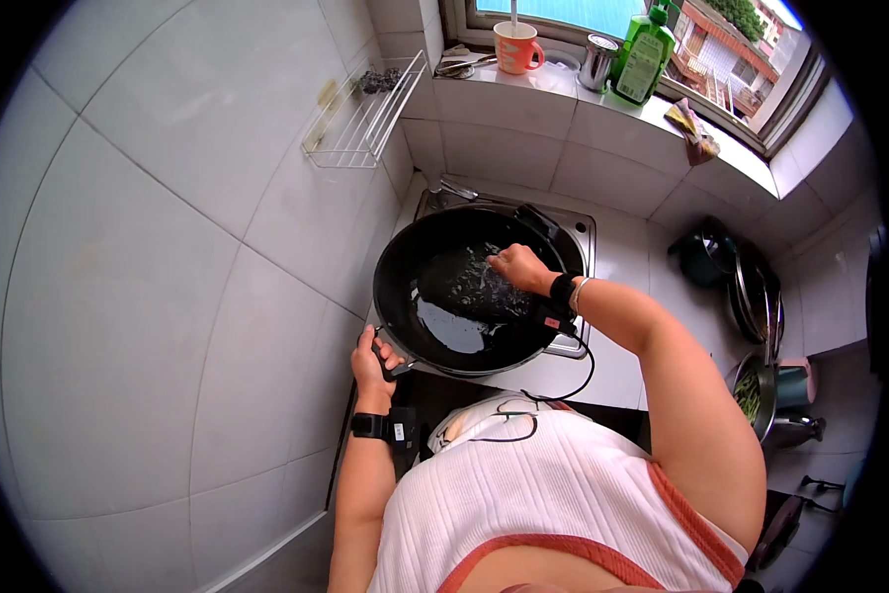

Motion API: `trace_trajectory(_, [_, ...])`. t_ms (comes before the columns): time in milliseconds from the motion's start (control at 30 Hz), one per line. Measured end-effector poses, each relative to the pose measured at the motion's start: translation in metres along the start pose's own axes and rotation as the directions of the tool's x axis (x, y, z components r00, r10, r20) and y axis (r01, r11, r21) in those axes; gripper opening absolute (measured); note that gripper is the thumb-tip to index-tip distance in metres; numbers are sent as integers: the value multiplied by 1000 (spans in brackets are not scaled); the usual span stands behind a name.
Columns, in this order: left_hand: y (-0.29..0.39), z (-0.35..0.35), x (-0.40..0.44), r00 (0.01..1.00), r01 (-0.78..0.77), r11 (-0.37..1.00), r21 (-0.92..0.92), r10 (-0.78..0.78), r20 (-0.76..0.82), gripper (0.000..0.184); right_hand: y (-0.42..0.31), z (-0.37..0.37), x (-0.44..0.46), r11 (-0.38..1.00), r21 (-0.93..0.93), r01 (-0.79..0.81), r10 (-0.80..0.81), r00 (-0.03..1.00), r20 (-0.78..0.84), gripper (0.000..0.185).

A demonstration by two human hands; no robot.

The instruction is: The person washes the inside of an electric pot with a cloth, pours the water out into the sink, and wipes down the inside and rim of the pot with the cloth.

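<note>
A large black wok [434, 267] sits over the metal sink [585, 237], with some water and wet streaks on its inside. My left hand [373, 364] is wrapped round the wok's near-left side handle. Inside the wok, my right hand [523, 269] is closed with its fingers pointing down at the wet surface. Whatever it may hold is hidden by the fingers. A second handle [536, 221] of the wok shows at the far right rim. Behind the wok, the faucet [456, 190] is partly visible.
On the window sill stand an orange cup [516, 49], a metal can [598, 64] and a green bottle [646, 57]; a cloth [693, 133] hangs over its edge. A wire rack [365, 119] is fixed to the left wall. Pans and a pan of green vegetables [749, 397] stand at right.
</note>
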State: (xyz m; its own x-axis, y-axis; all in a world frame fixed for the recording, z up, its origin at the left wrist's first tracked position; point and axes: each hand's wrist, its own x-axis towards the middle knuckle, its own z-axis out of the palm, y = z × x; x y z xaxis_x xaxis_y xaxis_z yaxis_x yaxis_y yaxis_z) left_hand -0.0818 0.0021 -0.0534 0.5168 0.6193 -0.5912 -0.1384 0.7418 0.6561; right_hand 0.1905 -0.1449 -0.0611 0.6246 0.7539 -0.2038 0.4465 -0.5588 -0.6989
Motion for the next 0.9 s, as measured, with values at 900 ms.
trace_trajectory(900, [18, 136, 20, 957, 132, 990, 42, -117, -265, 22, 170, -57, 38, 956, 196, -217, 215, 976, 33, 35])
